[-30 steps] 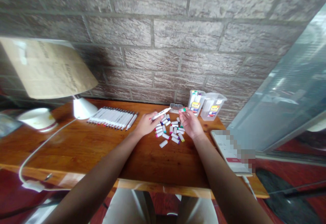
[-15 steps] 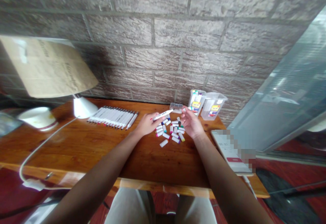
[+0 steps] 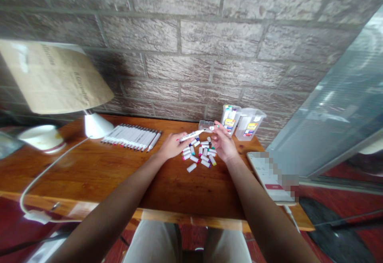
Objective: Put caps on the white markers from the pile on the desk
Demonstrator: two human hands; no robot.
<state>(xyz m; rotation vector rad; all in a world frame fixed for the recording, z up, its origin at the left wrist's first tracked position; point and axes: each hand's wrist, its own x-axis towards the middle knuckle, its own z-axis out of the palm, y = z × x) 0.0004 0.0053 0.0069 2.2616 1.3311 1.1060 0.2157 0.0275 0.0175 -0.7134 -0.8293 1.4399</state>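
Over the last second the small cap in the right hand has been turned: its green end faced the marker earlier, and now its white end does, with green showing by the fingertips. The left hand has barely shifted; its grip is closed round the marker's body, the dark nib pointing toward the right hand. The right grip pinches the cap between thumb and fingers. Nib and cap look close but just apart, so, as I judge it, the two are now roughly lined up yet not joined. Both are held above the worktop, toward its back edge, in front of the clear tray. The loose caps lie below and between the hands, apparently undisturbed, with one nearest the front edge. Toward the back-left corner, the row of markers also looks unchanged.
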